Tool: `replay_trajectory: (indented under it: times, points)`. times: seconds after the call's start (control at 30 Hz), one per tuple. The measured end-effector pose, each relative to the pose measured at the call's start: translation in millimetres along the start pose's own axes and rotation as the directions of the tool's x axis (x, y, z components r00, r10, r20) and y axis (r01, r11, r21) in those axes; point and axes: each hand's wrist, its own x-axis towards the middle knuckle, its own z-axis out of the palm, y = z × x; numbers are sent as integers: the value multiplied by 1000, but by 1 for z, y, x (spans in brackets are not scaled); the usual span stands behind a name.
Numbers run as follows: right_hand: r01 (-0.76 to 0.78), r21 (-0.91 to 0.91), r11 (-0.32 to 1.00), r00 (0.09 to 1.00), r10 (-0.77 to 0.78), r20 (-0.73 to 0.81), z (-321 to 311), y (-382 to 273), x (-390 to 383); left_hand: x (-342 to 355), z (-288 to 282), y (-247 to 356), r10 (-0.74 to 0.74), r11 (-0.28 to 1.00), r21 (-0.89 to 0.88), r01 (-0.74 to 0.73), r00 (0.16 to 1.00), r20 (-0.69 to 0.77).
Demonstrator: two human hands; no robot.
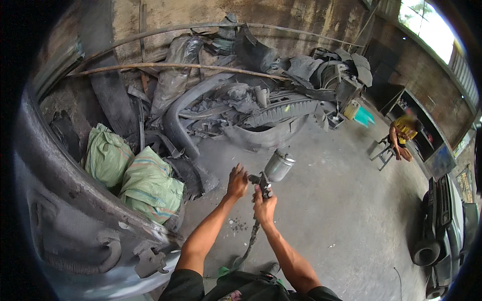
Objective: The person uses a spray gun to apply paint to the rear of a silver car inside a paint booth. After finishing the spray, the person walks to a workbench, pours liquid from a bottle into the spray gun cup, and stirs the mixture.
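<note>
A spray gun [263, 181] with a silver metal cup [279, 165] on top is held out in front of my body. My right hand [264, 205] is wrapped round its handle. From the handle's lower end a dark air hose [249, 244] runs down towards my feet. Just left of the gun's nozzle is my left hand [237, 181], its fingers loosely bent and apart, holding nothing that shows. Whether its fingertips touch the nozzle cannot be made out.
A grey car body [75, 215] curves along my left. Green woven sacks [151, 184] stand beside it. Ahead lies a heap of old bumpers [286, 113] and car parts. At right, a person [403, 131] sits on a stool, and a vehicle [444, 220] stands nearer.
</note>
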Motion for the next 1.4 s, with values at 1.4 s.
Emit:
replay_trajectory:
  times: [1.4]
  points:
    - [-24, 38, 999, 997, 26, -69, 16, 18, -1, 10, -32, 39, -234, 768, -615, 177, 972, -12]
